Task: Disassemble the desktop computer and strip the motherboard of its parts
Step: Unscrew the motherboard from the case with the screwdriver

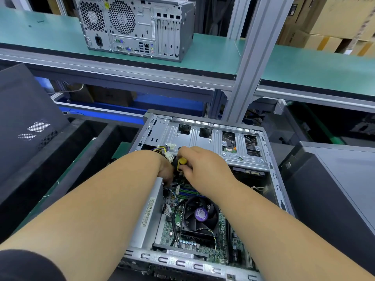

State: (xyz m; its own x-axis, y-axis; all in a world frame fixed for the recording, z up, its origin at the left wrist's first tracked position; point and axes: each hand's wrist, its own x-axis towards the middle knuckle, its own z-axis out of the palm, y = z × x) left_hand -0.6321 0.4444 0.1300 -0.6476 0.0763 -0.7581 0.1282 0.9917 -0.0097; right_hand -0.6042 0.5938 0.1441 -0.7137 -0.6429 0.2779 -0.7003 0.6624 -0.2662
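An open desktop case (272,165) lies on its side in front of me. Inside sits the green motherboard (168,226) with a black CPU fan (199,216) on it. My right hand (200,165) grips a yellow-and-black screwdriver (181,163) over the top of the board, near the silver drive cage (205,142). My left hand (165,169) reaches down among the black cables just left of the screwdriver; its fingertips are hidden, so what it holds cannot be told. White power connectors (169,153) with coloured wires stick up behind both hands.
The silver power supply (148,216) lies in the case under my left forearm. A second grey tower (134,27) stands on the green shelf (304,67) behind. Dark case panels (24,118) lean at the left, another dark case (334,179) sits at the right. An aluminium post (249,63) rises behind.
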